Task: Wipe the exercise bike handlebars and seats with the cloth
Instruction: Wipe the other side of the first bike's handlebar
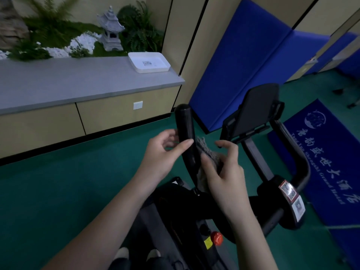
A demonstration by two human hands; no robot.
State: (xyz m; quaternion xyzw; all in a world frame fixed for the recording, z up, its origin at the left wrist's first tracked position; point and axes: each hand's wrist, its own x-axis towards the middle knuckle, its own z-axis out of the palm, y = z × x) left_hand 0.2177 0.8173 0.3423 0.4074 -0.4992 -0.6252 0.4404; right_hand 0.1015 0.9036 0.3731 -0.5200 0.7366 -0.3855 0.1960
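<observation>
Two hands are being held at the bike's left handlebar [185, 131]: the left hand [162, 152] is being curled loosely around the bar, thumb across its front, while the grey cloth [209, 154] is being pinched against the bar's right side by the right hand [224, 170]. One white tray [149, 62] is being kept on the grey counter [78, 80], with only a small printed label seen inside it.

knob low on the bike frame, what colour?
Red, beside a yellow label; shows in the head view, the only one.
</observation>
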